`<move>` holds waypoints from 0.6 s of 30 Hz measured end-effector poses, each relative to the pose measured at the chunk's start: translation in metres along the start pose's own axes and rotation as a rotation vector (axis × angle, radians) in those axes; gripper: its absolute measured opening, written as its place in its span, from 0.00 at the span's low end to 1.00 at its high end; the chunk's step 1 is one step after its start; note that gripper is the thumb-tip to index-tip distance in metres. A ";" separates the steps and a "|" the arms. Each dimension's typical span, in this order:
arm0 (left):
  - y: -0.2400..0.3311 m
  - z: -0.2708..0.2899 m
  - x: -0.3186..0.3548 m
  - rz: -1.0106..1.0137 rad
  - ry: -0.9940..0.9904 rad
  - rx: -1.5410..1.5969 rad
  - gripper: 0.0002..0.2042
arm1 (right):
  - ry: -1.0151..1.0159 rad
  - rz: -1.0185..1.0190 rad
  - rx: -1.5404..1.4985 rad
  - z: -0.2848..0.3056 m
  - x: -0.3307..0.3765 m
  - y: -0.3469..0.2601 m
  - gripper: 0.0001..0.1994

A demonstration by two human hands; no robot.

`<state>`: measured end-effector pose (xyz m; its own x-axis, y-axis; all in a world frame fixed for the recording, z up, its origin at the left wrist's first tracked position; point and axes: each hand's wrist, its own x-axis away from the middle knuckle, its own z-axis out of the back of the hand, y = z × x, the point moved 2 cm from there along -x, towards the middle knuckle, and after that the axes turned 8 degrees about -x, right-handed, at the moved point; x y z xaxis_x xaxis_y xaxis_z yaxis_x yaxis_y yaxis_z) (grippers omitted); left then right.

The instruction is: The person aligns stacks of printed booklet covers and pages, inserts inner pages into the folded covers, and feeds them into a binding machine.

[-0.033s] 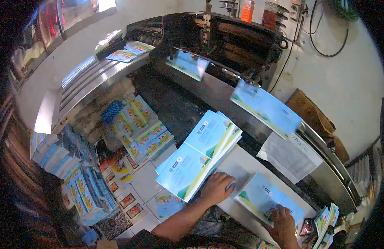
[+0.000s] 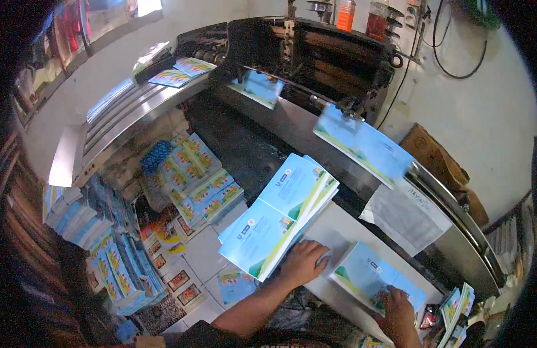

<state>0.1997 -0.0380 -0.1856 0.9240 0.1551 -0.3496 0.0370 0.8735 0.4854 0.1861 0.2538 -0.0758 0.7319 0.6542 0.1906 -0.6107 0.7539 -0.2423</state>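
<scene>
My left hand [image 2: 305,263] lies on the pale work table [image 2: 332,232], fingers bent and lowered to its surface, with no object visible in it. Close beside its wrist and knuckles is a thick, slightly fanned stack of light blue booklets [image 2: 274,214] with green-edged covers. To the right, my right hand [image 2: 397,310] grips the near edge of a second, lower pile of blue booklets [image 2: 372,275], fingertips on the top cover and thumb by the edge. How many it pinches is hidden.
Beyond the table runs a dark machine with a metal rail carrying open blue booklets [image 2: 364,142] and another booklet [image 2: 257,88]. A paper sheet [image 2: 406,217] hangs on its front. Booklet stacks [image 2: 204,194] cover the floor at left; more booklets [image 2: 457,313] stand at lower right.
The booklets on the machine's rail have shifted a little to the left. Both my hands and the two stacks by them stay in place.
</scene>
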 end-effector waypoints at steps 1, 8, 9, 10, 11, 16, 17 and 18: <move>0.000 0.001 0.000 -0.005 0.002 0.009 0.14 | 0.000 -0.003 -0.001 0.008 0.000 -0.001 0.29; -0.005 -0.002 0.001 -0.020 -0.022 0.008 0.14 | 0.101 -0.144 -0.029 0.067 -0.011 0.016 0.14; -0.004 -0.001 0.001 -0.027 -0.007 0.011 0.14 | 0.192 -0.142 0.022 0.081 -0.017 0.020 0.12; -0.004 0.000 0.001 -0.033 0.007 0.013 0.14 | 0.139 -0.224 0.072 0.093 -0.025 0.031 0.12; -0.002 -0.002 0.001 -0.034 0.003 0.024 0.14 | 0.086 -0.313 0.124 0.107 -0.031 0.042 0.12; -0.004 -0.002 -0.003 -0.011 0.009 0.048 0.12 | 0.354 -0.429 0.111 0.207 -0.089 0.092 0.18; -0.007 -0.001 0.001 0.008 0.001 0.026 0.12 | 0.551 -0.295 0.139 0.225 -0.111 0.117 0.18; -0.006 -0.002 0.001 0.010 -0.010 0.026 0.12 | 0.757 -0.173 0.186 0.247 -0.125 0.135 0.18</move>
<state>0.1996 -0.0428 -0.1902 0.9282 0.1587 -0.3366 0.0379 0.8595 0.5097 -0.0626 0.2882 0.1032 0.7865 0.3584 -0.5030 -0.4613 0.8824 -0.0926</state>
